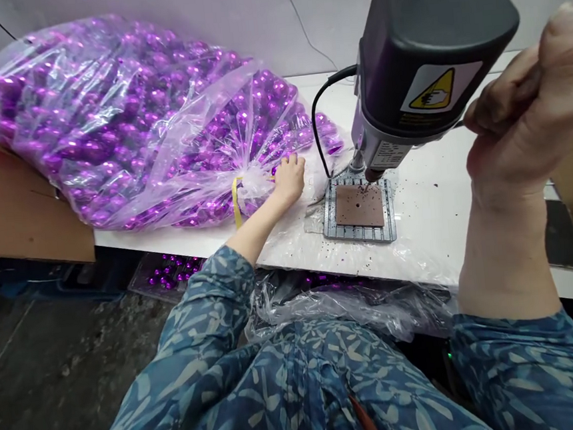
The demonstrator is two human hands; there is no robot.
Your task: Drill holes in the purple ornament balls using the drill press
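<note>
A clear plastic bag point(193, 126), bulging with glossy purple balls point(119, 139), spreads toward ten o'clock from the left hand point(290, 178), whose bent fingers meet its gathered mouth; whether they grip a ball, I cannot tell. Toward two o'clock from that hand is a black-and-grey drill press point(436, 34), its lever point(459, 124) in the right hand's point(532, 100) fist. Dark crumbs point(403, 205) dot the white tabletop point(432, 219); a pale wall point(270, 22) rises at twelve o'clock, scuffed floor point(65, 381) at eight.

The drill press point(441, 34) shows a workshop.
</note>
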